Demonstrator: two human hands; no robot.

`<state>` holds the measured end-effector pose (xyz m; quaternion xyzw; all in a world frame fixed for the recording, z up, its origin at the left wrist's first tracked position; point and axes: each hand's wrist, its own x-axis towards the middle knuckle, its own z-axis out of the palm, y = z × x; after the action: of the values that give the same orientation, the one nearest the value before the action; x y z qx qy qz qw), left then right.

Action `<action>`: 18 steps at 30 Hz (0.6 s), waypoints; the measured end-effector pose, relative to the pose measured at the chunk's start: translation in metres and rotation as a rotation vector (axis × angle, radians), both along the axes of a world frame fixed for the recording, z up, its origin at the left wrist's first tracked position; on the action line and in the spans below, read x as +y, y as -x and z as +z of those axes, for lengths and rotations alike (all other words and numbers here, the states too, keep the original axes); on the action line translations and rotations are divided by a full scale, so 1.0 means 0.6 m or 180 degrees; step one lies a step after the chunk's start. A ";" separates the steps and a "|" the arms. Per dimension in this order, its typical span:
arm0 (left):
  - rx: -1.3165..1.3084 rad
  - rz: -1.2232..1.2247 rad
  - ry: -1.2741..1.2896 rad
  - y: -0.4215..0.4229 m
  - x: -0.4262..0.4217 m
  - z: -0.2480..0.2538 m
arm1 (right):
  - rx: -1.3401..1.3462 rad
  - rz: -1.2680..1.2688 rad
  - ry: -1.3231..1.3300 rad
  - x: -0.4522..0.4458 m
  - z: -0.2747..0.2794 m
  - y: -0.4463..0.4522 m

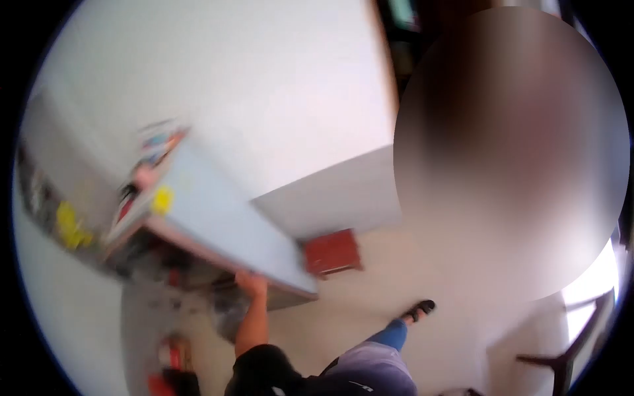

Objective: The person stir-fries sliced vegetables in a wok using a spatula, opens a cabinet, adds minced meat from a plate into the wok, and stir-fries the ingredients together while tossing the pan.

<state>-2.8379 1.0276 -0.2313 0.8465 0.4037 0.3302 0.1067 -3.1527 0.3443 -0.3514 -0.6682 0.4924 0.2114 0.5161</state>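
Observation:
My left hand (252, 284) reaches out to the front edge of a tall pale cabinet (231, 224). Its fingers appear closed round that edge, though motion blur softens them. The cabinet has a light blue-white side panel, and its front is dark with blurred things inside. A yellow patch (162, 200) marks the panel near its top. My right hand is out of the picture.
A small red stool (332, 253) stands against the wall beside the cabinet. Blurred items (155, 148) lie on the cabinet's top. Dark chair-like legs (561, 363) are at lower right. A large blurred oval covers the upper right.

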 end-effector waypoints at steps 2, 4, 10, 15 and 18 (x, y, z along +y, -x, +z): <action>0.1768 -0.1244 0.0668 -0.063 -0.075 -0.117 | 0.0138 -0.0200 0.0128 -0.012 0.012 0.021; 0.3201 -0.1902 0.1203 -0.080 -0.189 -0.258 | 0.0163 -0.0429 0.0319 -0.011 0.051 0.022; 0.4251 -0.4330 0.0774 -0.295 -0.813 -0.264 | -0.0352 -0.2622 0.0402 -0.024 0.096 -0.067; 0.3056 -0.6049 0.1109 -0.446 -1.338 -0.119 | 0.0910 -0.1556 0.0601 0.004 -0.048 -0.011; 0.2665 -0.6198 0.1541 -0.544 -1.508 -0.133 | 0.0359 -0.1929 0.0951 0.035 -0.144 -0.063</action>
<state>-2.5116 0.1231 -0.3111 0.8054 -0.3819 -0.2992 0.3406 -3.1147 0.3653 -0.4375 -0.5470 0.7218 0.0106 0.4239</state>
